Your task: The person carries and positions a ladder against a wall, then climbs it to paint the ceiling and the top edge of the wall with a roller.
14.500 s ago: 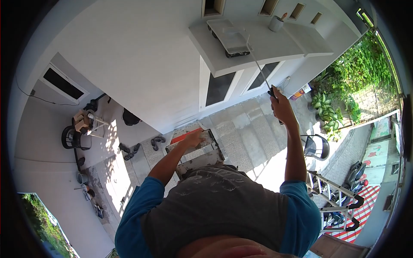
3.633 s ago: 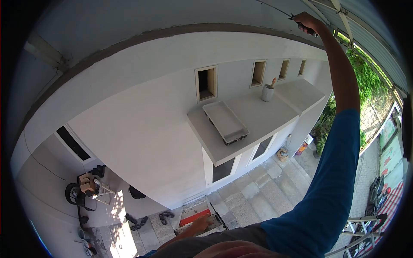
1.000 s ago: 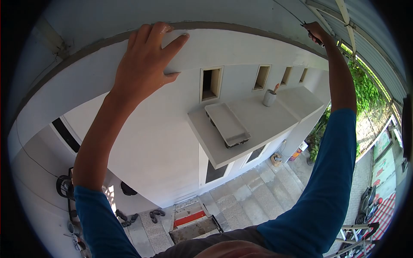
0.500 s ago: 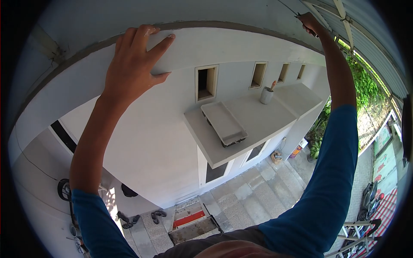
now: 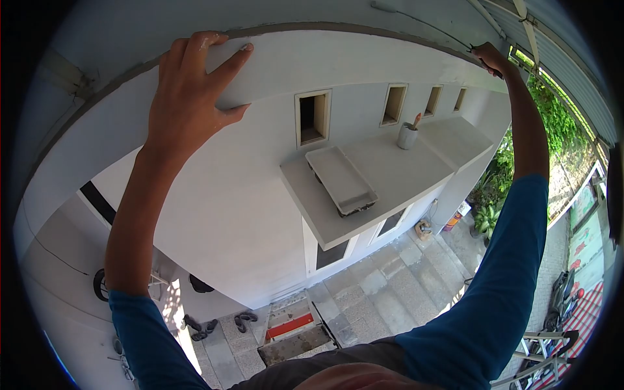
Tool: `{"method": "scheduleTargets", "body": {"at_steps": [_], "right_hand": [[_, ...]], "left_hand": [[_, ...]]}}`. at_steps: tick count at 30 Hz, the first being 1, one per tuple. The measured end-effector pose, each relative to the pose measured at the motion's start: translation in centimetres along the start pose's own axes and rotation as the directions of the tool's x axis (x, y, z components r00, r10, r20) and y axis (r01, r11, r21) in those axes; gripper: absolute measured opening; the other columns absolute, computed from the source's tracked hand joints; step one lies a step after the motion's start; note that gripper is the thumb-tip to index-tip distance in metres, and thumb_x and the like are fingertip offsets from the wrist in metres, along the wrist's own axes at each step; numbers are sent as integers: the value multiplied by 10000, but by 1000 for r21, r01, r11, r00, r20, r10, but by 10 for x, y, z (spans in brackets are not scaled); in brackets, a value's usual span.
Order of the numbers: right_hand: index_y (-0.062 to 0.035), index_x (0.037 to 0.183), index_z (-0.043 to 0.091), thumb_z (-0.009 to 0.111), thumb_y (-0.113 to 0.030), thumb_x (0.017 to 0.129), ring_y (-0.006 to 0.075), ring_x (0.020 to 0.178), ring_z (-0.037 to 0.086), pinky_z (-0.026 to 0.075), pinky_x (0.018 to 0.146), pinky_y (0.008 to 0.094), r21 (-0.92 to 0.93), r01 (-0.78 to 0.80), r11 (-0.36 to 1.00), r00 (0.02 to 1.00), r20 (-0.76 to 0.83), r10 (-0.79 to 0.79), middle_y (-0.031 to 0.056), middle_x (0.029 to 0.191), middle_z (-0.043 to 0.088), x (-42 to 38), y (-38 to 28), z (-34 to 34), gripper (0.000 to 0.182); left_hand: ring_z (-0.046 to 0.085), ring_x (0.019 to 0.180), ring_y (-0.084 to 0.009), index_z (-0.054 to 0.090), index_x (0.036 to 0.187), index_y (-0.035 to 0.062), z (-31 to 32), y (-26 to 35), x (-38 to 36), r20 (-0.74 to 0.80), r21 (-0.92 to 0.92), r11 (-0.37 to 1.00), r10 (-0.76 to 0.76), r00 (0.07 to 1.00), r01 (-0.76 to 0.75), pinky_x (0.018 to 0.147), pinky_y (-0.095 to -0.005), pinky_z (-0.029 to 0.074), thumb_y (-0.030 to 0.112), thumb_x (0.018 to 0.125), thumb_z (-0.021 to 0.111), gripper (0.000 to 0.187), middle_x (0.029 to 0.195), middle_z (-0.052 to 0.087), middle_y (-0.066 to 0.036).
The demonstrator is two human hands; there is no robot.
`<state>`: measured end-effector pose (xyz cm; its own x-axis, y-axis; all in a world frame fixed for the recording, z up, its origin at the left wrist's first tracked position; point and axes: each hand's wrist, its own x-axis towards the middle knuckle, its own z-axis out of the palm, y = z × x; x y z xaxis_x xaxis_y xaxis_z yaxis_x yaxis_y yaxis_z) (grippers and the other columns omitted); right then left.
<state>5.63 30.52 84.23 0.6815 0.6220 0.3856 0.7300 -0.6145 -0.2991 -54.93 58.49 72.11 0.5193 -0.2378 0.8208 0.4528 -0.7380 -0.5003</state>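
My left hand [image 5: 188, 97] rests at the upper edge of the white wall [image 5: 325, 62], with fingers spread and pale specks on the fingertips. High on the right, my right hand [image 5: 491, 60] is closed round the dark handle of a long thin rod tool [image 5: 426, 22]. Its rod runs left across the grey surface above the wall's edge and ends in a small grey piece that looks like a roller. Below, a white paint tray [image 5: 341, 179] and a pale cup [image 5: 407, 137] with a brush [image 5: 416, 121] stand on the ledge [image 5: 390, 182].
Small square openings [image 5: 312, 118] line the wall. Beneath are a tiled floor [image 5: 383, 279], dark sandals [image 5: 246, 320] and a red-and-white item [image 5: 289, 327]. A ladder [image 5: 543, 351] stands at lower right, near a motorcycle [image 5: 560, 299]. Roof beams [image 5: 528, 32] cross the upper right.
My right hand has shifted right and slightly down, and more of the tool's rod shows, including its far end. My left hand appears slightly farther left and higher, still spread.
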Motion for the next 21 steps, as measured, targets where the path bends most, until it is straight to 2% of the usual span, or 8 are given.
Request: {"method": "scheduleTargets", "body": {"at_steps": [3,5,6,9,11,15,20,21], "right_hand": [[-39,729,470,513,-277,959,125,348,407,326,319,325,89,12,996,999,-36,-9,34,492,438,29,-6,-1,333],[-45,711,472,510,-279,963,127,371,417,328,325,330,112,-88,990,983,-152,105,49,512,457,41,-29,5,347],[-45,711,472,510,-279,963,127,371,417,328,325,330,112,-95,989,981,-158,112,49,512,457,45,-33,4,347],[-52,693,472,514,-291,964,126,390,422,336,335,332,171,-133,976,983,-106,152,58,521,460,43,-29,4,364],[-70,706,470,536,-311,957,112,366,404,331,327,306,223,-86,971,994,-40,97,41,502,452,28,-19,11,354],[-61,794,519,531,-318,945,103,394,430,349,352,313,83,-157,984,987,48,154,25,534,485,-16,-11,2,298],[-54,749,517,531,-313,952,104,390,426,343,347,321,107,-100,989,995,-4,101,28,530,482,-3,-10,5,330],[-53,730,510,533,-310,958,110,391,432,344,346,325,182,-80,980,996,-21,86,31,521,475,8,-11,5,345]], "left_hand": [[492,1140,-261,606,1283,234,0,0,-1,-1,3,1000,0,1000,0,965,-435,455,172,536,902,806,1252,498,-57],[495,1138,-260,606,1283,237,0,-1,0,-6,-9,1000,8,1000,-8,962,-432,459,171,536,902,806,1252,499,-56],[495,1138,-260,606,1283,237,0,-1,1,-12,-13,1000,12,1000,-12,962,-432,459,171,536,902,806,1252,499,-56],[498,1135,-259,606,1283,240,0,0,0,-7,-3,1000,6,1000,-6,958,-430,462,172,534,902,808,1254,499,-54],[494,1141,-257,604,1285,239,-1,-1,0,-6,1,1000,8,1000,-8,961,-430,459,172,533,902,812,1261,497,-47],[489,1145,-257,601,1288,242,0,-1,-1,-4,14,1000,7,1000,-7,966,-429,455,174,533,901,816,1268,494,-44],[485,1145,-261,599,1290,242,0,0,-1,-1,7,1000,8,1000,-8,958,-426,456,178,529,899,820,1277,492,-45],[485,1145,-261,599,1290,242,1,0,-1,-1,10,1000,8,1000,-8,958,-426,456,178,529,899,820,1277,492,-45]]}}
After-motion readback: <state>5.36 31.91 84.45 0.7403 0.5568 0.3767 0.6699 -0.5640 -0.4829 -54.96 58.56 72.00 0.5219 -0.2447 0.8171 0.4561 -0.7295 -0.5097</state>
